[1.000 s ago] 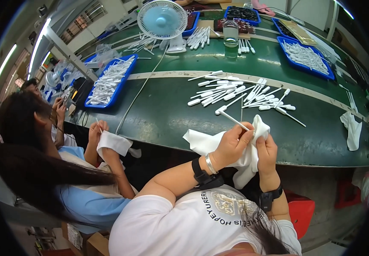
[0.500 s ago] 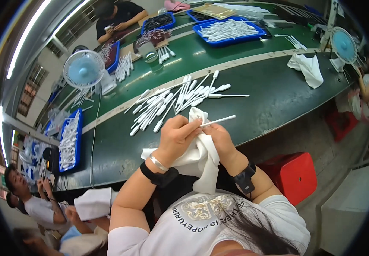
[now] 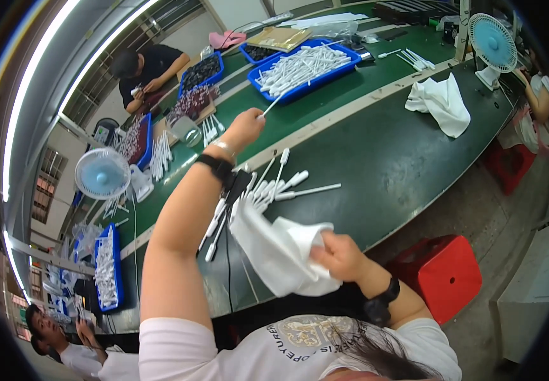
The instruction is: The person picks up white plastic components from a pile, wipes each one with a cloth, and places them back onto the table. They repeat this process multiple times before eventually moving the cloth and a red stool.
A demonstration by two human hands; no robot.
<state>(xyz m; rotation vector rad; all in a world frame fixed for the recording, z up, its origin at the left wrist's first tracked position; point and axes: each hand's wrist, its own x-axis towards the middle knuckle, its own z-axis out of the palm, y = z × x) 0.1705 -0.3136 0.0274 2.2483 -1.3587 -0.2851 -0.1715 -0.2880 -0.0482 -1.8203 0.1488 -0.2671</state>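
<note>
Far out over the table, my left hand (image 3: pixel 244 129) is closed round a slim white plastic stick (image 3: pixel 273 106). The stick's far end reaches the near edge of a blue tray (image 3: pixel 325 75) heaped with similar white sticks. My right hand (image 3: pixel 343 256) grips a bunched white cloth (image 3: pixel 274 244), which hangs over the table's near edge. Beyond the cloth, a loose pile of white sticks with thicker ends (image 3: pixel 268 193) lies on the dark green table (image 3: pixel 376 171). My left forearm and the cloth hide part of that pile.
Small fans stand at left (image 3: pixel 103 174) and right (image 3: pixel 492 43). A second white cloth (image 3: pixel 441 105) lies at the right. Another blue tray of sticks (image 3: pixel 106 267) is at the left. A red stool (image 3: pixel 443 276) stands beside me. A person (image 3: pixel 150 70) works across the table.
My left hand has moved forward from the cloth to the blue tray, carrying the white stick. My right hand has drawn lower with the cloth. The whole view has shifted slightly.
</note>
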